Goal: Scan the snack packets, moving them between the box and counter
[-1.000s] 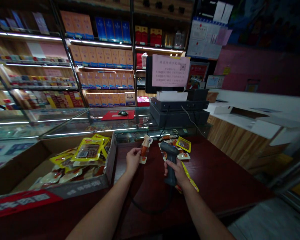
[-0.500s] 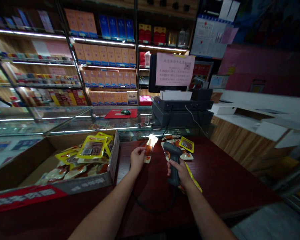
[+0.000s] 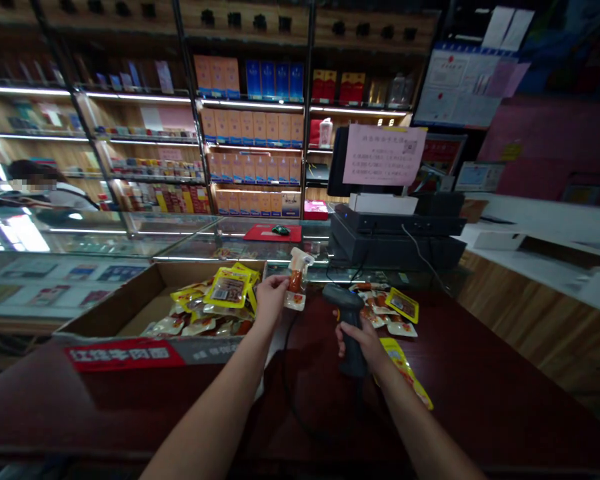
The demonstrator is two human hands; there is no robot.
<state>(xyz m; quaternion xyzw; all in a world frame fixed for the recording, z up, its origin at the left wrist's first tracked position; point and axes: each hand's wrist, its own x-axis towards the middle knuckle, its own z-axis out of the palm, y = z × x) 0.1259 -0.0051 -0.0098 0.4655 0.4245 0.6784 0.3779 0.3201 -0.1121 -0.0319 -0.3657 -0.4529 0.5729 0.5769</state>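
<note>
While the open carton (image 3: 125,353) at ten o'clock holds heaped packets (image 3: 227,290) inside its walls, which seem to stop them spilling, my left hand (image 3: 271,300) pinches a sausage packet (image 3: 296,280) at twelve by its left side, apparently to leave its face uncovered. Just past twelve, my right hand (image 3: 359,338) wraps round a handheld scanner (image 3: 344,297) below its head, presumably to leave that end unobstructed, with loose packets (image 3: 401,329) lying at one o'clock.

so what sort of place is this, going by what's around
Most likely a shop, seen at its checkout: the right hand holds a scanner, what looks like a till stands ahead, and rows of boxes fill the lit shelves.
</note>
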